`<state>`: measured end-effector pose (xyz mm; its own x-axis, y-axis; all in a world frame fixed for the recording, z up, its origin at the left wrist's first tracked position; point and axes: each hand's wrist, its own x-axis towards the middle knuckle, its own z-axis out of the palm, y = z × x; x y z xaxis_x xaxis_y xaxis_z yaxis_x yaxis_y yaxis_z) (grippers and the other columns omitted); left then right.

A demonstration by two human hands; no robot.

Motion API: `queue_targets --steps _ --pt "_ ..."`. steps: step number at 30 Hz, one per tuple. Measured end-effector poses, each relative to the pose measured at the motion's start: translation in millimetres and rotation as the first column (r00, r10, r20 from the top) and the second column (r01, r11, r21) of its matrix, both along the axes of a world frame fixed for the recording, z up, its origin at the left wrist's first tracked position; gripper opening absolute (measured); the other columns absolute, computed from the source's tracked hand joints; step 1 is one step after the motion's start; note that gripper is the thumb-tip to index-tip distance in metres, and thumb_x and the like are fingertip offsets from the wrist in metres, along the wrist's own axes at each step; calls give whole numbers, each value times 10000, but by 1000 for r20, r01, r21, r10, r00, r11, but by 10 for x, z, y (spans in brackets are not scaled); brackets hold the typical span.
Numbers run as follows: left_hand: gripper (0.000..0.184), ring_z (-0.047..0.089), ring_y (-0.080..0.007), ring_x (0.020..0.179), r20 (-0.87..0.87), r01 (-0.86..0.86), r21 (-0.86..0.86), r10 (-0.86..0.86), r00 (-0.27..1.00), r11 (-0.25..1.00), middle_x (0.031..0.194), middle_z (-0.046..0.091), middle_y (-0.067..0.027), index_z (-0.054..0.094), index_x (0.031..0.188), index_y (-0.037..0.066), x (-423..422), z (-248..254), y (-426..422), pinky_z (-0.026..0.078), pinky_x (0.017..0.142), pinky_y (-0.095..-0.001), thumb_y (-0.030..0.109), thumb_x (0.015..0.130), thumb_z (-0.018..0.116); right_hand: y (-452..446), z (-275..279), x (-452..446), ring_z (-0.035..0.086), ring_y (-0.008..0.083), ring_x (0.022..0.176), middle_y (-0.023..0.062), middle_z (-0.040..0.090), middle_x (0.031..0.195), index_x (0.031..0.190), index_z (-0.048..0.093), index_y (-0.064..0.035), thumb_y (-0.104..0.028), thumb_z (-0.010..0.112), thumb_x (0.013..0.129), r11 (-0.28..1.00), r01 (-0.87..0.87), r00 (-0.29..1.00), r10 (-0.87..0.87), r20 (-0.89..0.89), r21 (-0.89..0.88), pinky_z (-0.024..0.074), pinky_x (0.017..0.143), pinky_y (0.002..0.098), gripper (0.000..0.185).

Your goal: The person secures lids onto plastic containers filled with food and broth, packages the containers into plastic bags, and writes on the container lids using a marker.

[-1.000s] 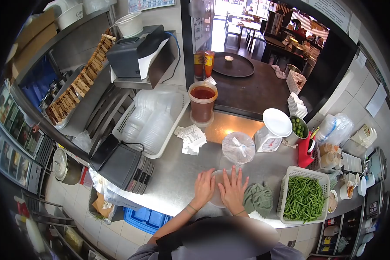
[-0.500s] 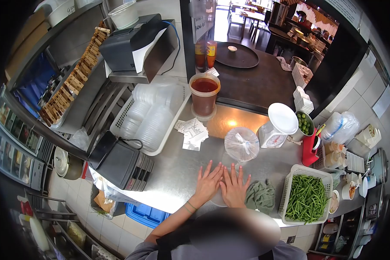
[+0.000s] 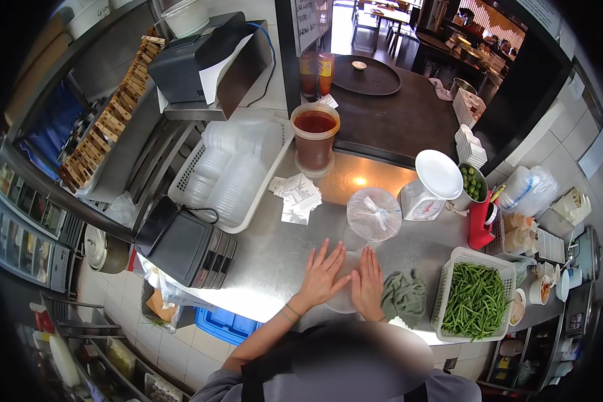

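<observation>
My left hand (image 3: pixel 320 278) lies palm down over the steel counter, its fingers stretched out and its thumb pointing right. Beside it my right hand (image 3: pixel 367 285) rests tilted, with its fingers straight and close together. Between and under the two hands lies a flat, clear round sheet (image 3: pixel 344 295), perhaps plastic; its exact kind I cannot make out. Just beyond my fingertips stands a tied clear plastic bag (image 3: pixel 374 214) with pale contents. A crumpled green cloth (image 3: pixel 405 296) sits right of my right hand. Neither hand holds anything.
To the right are a basket of green beans (image 3: pixel 476 298) and a white kitchen scale (image 3: pixel 425 194). A tub of red-brown liquid (image 3: pixel 314 144), paper slips (image 3: pixel 297 197) and a basket of clear plastic containers (image 3: pixel 229 177) stand behind and left, near a black device (image 3: pixel 184 244).
My hands have moved apart at the thumbs, showing more of the clear round sheet between them. My right hand has turned onto its edge. The view has shifted slightly.
</observation>
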<state>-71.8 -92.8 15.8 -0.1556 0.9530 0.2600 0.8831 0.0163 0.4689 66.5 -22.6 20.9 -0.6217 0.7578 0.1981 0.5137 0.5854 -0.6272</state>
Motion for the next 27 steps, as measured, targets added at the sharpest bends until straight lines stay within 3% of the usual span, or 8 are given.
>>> queue_targets --steps 5,8,13,17,19,22,25,27 --pt "1125 158 -361 1339 -90 281 -78 -288 953 956 1429 182 -237 206 1367 -46 -169 254 -82 132 1051 -539 727 622 544 -13 -38 20 203 318 1337 181 249 1428 1386 181 26 -364 329 926 1000 13 1000 -13 0 5 151 1051 486 621" --pt "1257 144 -399 1333 -165 322 -133 -341 925 937 1401 166 -309 192 1366 -58 -160 318 -104 139 1050 -538 776 507 576 -19 -30 17 208 315 1335 174 250 1429 1387 182 22 -374 333 926 999 20 1000 -20 11 25 143 1051 496 626" --pt "1279 116 -453 1321 -143 333 -131 -351 926 934 1387 140 -347 184 1375 -41 -58 247 -114 155 1036 -558 763 477 615 -55 -48 14 240 305 1322 171 277 1416 1387 211 -1 -364 380 916 990 67 994 -77 77 120 145 1044 513 618" --pt "1291 99 -460 1322 -171 356 -188 -388 906 915 1393 106 -353 168 1376 -49 -14 254 -80 142 1042 -555 744 476 645 -46 -125 63 280 284 1306 153 328 1393 1388 247 -53 -343 419 907 986 98 995 -96 -23 132 160 1036 517 587" --pt "1292 92 -453 1327 -190 374 -216 -414 890 902 1404 92 -341 160 1382 -39 11 266 -73 131 1045 -552 736 474 653 -1 -131 165 258 266 1321 137 323 1400 1395 242 -73 -328 356 940 997 -9 985 -3 -171 -71 120 1060 492 534" --pt "1281 99 -445 1329 -201 354 -303 -423 883 885 1408 99 -335 164 1392 -13 37 404 -76 131 1030 -575 718 469 671 93 130 482 314 246 1296 140 371 1372 1366 315 -69 -303 383 943 852 -189 862 -94 -498 -489 190 1057 428 488" --pt "1190 151 -440 1317 -120 306 -380 -375 919 873 1402 170 -311 195 1391 9 -2 482 7 153 1021 -578 651 523 696 274 659 1121 385 227 1247 141 438 1317 1314 401 -57 -248 427 935 945 -97 844 -89 -529 -313 277 1023 354 426" --pt "1057 212 -427 1298 -59 314 -355 -356 933 881 1385 244 -285 244 1375 13 161 580 109 188 1023 -547 571 600 697 601 785 1540 534 248 1071 133 527 1205 1211 503 -53 -193 485 907 981 170 846 -196 -495 -99 440 844 314 335"
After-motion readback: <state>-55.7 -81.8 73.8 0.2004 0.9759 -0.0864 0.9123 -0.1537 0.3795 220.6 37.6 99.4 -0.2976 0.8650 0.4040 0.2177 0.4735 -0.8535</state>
